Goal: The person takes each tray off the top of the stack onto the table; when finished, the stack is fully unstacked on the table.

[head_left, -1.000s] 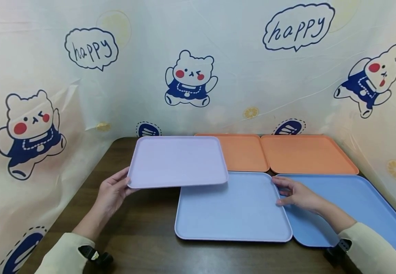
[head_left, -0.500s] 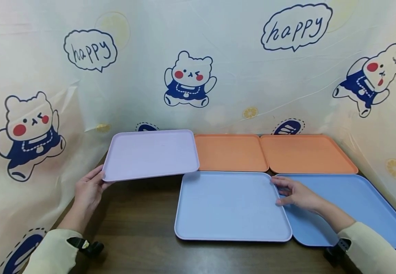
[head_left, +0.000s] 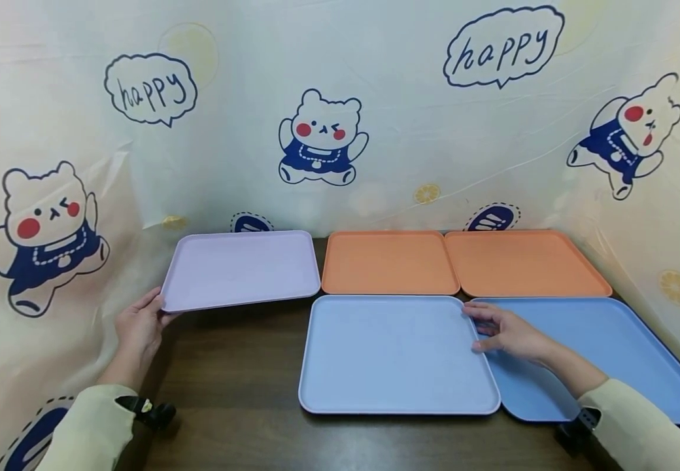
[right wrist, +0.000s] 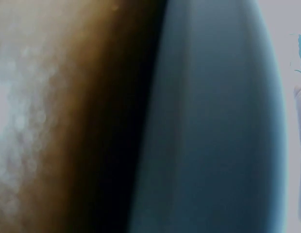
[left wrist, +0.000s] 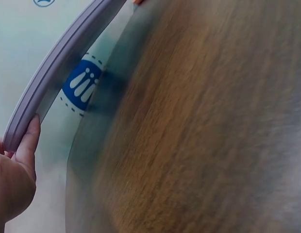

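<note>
In the head view my left hand (head_left: 140, 330) pinches the near left corner of a lavender tray (head_left: 242, 268), thumb beneath it. The tray is tilted, its near left corner lower than the right, at the back left of the table. From the left wrist view, the lavender tray's rim (left wrist: 58, 63) shows edge-on above the table, gripped by the hand (left wrist: 17, 179). My right hand (head_left: 507, 333) rests its fingertips along the right rim of a light blue tray (head_left: 399, 353) at the middle front. A blurred blue tray edge (right wrist: 213, 121) fills much of the right wrist view.
Two orange trays (head_left: 390, 261) lie side by side along the back. A darker blue tray (head_left: 599, 353) lies at the front right, partly under the right forearm. Brown wood table (head_left: 228, 386) shows at front left. A patterned curtain (head_left: 222, 163) stands behind.
My left hand has carried the lavender tray leftward, off the light blue tray and the left orange tray, then lowered it slightly. My right hand stays at the light blue tray's rim.
</note>
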`<state>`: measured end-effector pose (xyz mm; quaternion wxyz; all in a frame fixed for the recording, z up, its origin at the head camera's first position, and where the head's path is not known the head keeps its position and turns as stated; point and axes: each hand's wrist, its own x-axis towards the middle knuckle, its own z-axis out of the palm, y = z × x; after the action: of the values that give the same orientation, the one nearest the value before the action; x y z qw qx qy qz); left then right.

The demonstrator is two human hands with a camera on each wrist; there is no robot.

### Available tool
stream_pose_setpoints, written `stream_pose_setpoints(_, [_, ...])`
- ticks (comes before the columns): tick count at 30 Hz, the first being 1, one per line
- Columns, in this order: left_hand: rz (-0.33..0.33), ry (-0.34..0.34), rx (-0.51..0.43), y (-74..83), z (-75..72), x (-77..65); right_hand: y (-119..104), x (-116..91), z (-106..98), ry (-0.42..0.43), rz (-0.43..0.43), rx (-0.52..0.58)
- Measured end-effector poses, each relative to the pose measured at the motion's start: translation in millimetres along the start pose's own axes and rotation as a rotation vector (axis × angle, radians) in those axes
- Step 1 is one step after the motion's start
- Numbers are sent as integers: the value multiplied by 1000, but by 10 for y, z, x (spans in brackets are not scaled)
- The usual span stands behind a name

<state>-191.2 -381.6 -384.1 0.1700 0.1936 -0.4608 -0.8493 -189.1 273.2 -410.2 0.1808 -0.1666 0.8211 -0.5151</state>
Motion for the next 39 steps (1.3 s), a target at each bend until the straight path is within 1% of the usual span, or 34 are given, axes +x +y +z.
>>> stream_pose_setpoints(6, [-2, 77, 50, -25, 15, 120, 7, -3, 0, 3, 0, -2])
stream_pose_setpoints(9, [-4, 111, 113, -44, 23, 165, 4, -6, 1, 7, -2, -6])
stream_pose_setpoints(14, [5, 139, 224, -91, 15, 219, 3, -5, 5, 5, -5, -8])
stream_pose_setpoints(19, [5, 149, 241, -141, -14, 295, 1, -8, 2, 4, -5, -5])
stream_pose_setpoints(22, [-8, 135, 281, -171, -37, 349, 3, -10, -1, 3, -7, -2])
stream_pose_setpoints(24, [-24, 110, 311, -189, -48, 383, 5, -9, -5, 4, -9, -3])
stream_pose_setpoints(28, [-56, 48, 343, -213, -71, 432, 12, -3, -4, 2, -10, -3])
stream_pose_setpoints(29, [-59, 29, 336, -219, -73, 440, 14, -2, -4, 2, -9, -1])
stream_pose_setpoints(35, [-54, -78, 364, -253, -71, 461, 28, -1, -8, -5, -12, -1])
stream_pose_setpoints(37, [-47, -107, 411, -268, -66, 469, 29, -1, -10, -6, -15, -3])
stream_pose_setpoints(39, [-42, -121, 489, -282, -59, 476, 28, -2, -11, -6, -17, -4])
